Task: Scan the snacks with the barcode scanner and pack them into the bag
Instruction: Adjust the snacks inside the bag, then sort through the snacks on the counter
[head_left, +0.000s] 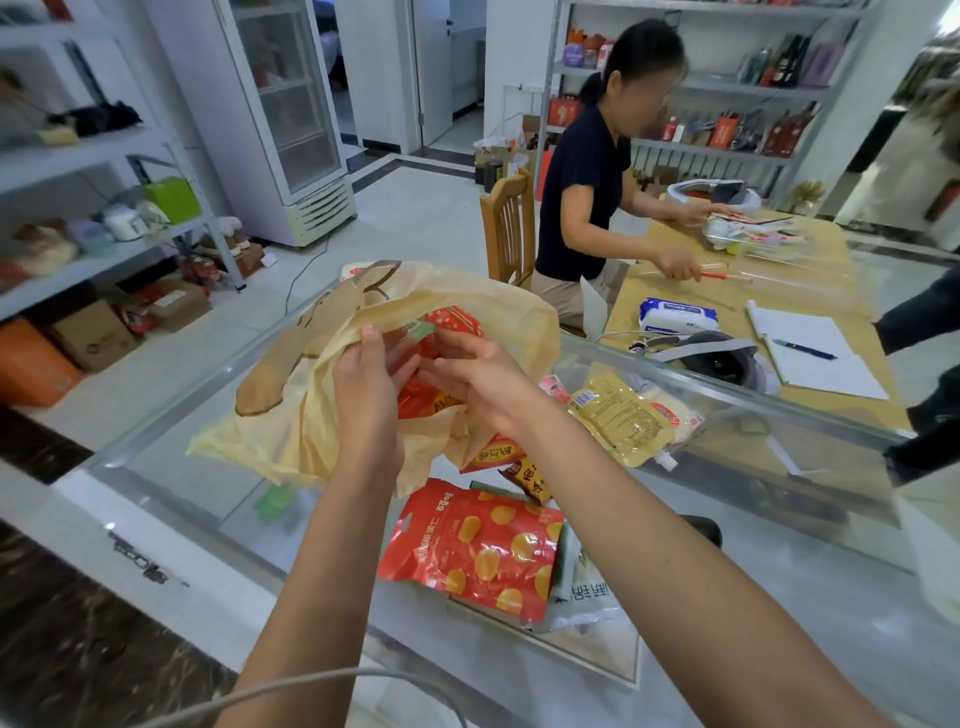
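A thin yellow plastic bag (291, 395) lies open on the glass counter (171, 467). My left hand (366, 384) grips its near rim and holds the mouth up. My right hand (480, 376) is at the mouth with relaxed fingers, touching a red snack pack (454, 322) inside the bag. On the counter lie a red pack with yellow dots (478, 545), orange and brown packs (511, 462), a yellow pouch (623, 415) and a white pack (587, 592). A dark object (701, 525) at the right may be the scanner; it is mostly hidden by my forearm.
A grey cable (311, 680) crosses the bottom foreground. A small green item (272, 501) shows near the bag's lower edge. Beyond the counter a person (587, 197) sits at a wooden table (810, 312) with a notebook, wipes and a headset. Shelves line the left wall.
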